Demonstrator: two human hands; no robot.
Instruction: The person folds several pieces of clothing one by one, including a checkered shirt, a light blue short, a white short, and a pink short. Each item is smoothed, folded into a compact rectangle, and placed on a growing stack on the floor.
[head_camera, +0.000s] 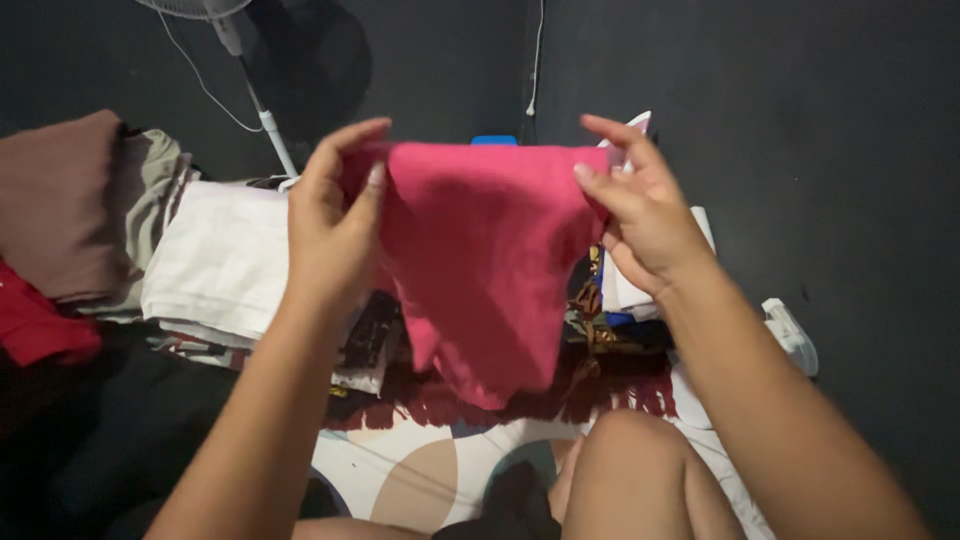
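**Pink cloth held up between 2 hands**

A dark wall (780, 120) fills the background, with the pole of a standing fan (262, 118) leaning against it at upper left. Below lies a patterned mat (420, 480) in cream, tan and teal, with a dark red fringed cloth (610, 395) along its far edge.

On the left sit stacks of folded laundry: a brown piece (60, 200), a grey-green one (150, 190) just beside it, a red piece (35, 325) at the frame edge, and a white folded stack (220, 260) nearer the middle. A smaller pile of mixed clothes (620, 300) rests behind the right wrist.

The pink cloth (480, 260) hangs in the air at the centre, above the mat and in front of the piles. Its top edge is stretched level between the 2 hands and the rest droops to a rounded point.

The left hand (330, 225) pinches the upper left corner between thumb and fingers. The right hand (645, 215) grips the upper right corner, thumb in front, fingers partly spread. A bare knee (630, 470) shows below the cloth.
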